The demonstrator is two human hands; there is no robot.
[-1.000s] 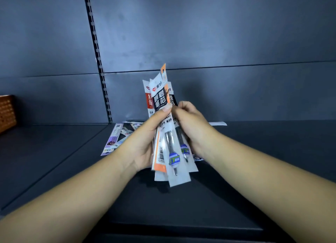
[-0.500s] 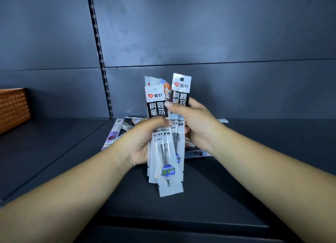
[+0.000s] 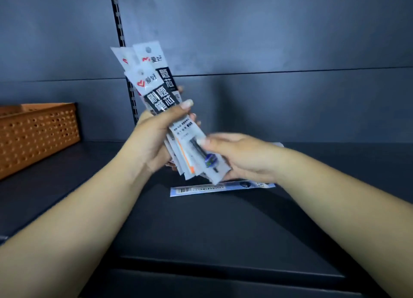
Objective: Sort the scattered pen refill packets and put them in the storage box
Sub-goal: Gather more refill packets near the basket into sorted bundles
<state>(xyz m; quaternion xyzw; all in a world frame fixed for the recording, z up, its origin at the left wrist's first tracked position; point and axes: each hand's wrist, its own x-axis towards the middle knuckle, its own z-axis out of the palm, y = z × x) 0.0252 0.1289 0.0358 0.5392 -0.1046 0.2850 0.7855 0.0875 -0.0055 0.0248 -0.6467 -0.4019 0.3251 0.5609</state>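
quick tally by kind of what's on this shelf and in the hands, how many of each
Fanned bunch of refill packets gripped by the left hand, right hand at its lower end: 1 (packets overlap, exact number unclear)
Loose refill packet lying on the shelf: 1
Orange perforated storage box: 1
Total: 3

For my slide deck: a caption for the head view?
Left hand grips refill packets; right hand touches their lower ends; orange basket left.

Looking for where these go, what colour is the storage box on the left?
Orange-brown, with perforated sides; head view.
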